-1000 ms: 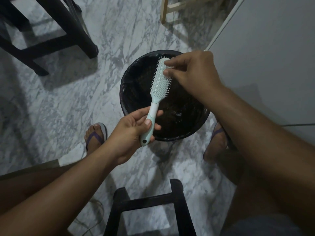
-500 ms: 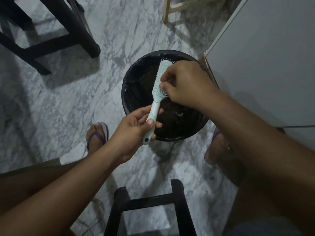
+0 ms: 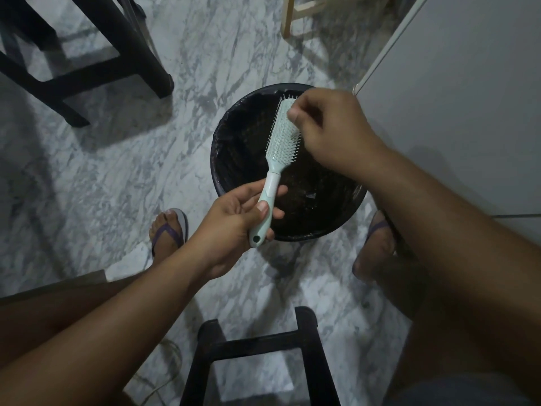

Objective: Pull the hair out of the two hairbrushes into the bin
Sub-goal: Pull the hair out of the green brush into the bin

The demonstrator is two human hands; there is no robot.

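Right hand (image 3: 333, 133) shifted tipward, pinching brush (image 3: 282, 139) bristles, hiding its right edge; left hand (image 3: 234, 224) grips handle (image 3: 270, 187) above bin (image 3: 240, 148); stool (image 3: 257, 342) nearest viewer

Right hand (image 3: 330, 133): fingertips curled under, out of sight; only the thumb (image 3: 293, 115) shows, on the bristles. Cannot tell whether the fingers pinch hair. Any strands are too fine and dark to pick out against the bin (image 3: 231, 136).
Hairbrush (image 3: 282, 142): far right edge of the head hidden beneath those fingers. Mid-handle covered by the left hand (image 3: 231, 221) fingers.
Bin rim hidden behind the right wrist; contents murky.
Right foot (image 3: 377, 244) mostly under the forearm.
Stool (image 3: 257, 347), nearer than the left fingers, cut by the lower edge.
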